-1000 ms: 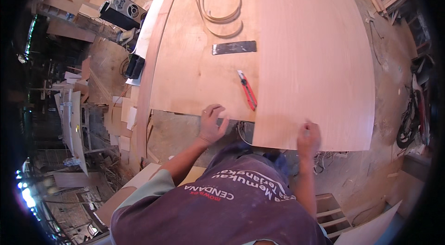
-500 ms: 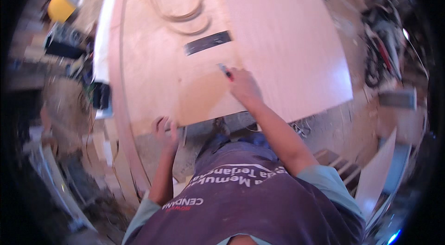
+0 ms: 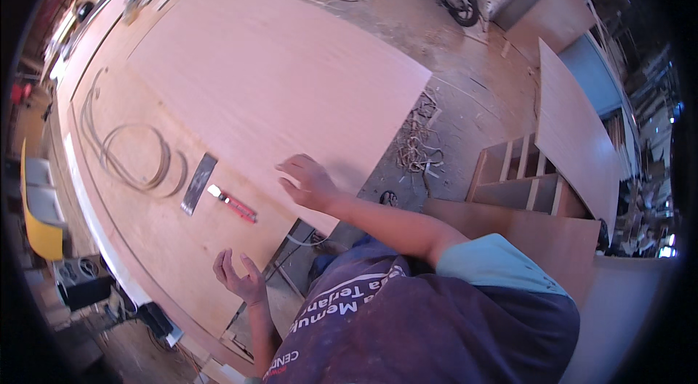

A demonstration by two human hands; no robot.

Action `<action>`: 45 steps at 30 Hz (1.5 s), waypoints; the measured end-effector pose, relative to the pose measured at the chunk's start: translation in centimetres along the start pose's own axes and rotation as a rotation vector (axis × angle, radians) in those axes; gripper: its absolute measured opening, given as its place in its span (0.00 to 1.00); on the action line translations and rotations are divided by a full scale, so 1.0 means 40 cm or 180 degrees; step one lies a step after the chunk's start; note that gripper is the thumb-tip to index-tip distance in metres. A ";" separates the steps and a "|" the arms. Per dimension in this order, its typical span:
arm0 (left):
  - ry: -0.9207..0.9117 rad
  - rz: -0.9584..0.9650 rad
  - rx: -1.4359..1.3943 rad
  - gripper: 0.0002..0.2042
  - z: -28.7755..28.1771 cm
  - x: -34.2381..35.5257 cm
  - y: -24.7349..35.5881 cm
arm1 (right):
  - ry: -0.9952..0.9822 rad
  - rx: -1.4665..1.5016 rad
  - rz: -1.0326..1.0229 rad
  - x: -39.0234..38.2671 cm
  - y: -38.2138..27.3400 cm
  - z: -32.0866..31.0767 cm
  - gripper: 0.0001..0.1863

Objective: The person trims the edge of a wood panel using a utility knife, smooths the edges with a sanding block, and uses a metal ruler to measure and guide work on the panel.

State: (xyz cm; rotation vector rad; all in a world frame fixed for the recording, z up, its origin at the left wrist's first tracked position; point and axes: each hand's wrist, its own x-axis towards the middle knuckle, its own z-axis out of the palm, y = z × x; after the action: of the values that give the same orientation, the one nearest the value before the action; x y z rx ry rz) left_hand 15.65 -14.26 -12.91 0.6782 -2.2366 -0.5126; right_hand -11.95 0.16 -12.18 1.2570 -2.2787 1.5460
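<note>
Knife [image 3: 236, 207] lies near spread left hand [image 3: 241, 279]; right hand [image 3: 308, 182], spread over wood sheet [image 3: 283, 64], should avoid knife's sharp end.

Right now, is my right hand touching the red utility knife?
Apart: the head view shows bare wood between the right hand and the red utility knife.

The cutter [image 3: 238, 208] is red, the panel [image 3: 291, 71] pinkish, perhaps grained.

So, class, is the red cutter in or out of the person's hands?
Out: the red cutter lies on the pale board, with a gap between it and both the left hand and the right hand.
</note>
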 end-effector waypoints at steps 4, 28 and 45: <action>-0.0381 0.0291 -0.0265 0.16 0.142 0.063 0.184 | 0.0456 -0.0473 0.1013 -0.196 0.110 -0.297 0.13; -0.1489 -0.0071 0.0535 0.31 0.945 0.339 0.660 | 0.0430 -0.0072 0.3887 -0.198 1.035 -1.112 0.21; -0.1138 -0.2053 0.1817 0.35 1.375 0.605 0.982 | -0.3227 -0.0724 0.2928 -0.206 1.843 -1.544 0.10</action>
State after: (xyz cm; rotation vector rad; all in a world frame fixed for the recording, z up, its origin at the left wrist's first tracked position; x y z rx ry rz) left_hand -51.81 10.26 -14.78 1.7518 -2.4876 -0.2993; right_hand -77.63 65.12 -40.14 1.0975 -3.9363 0.6787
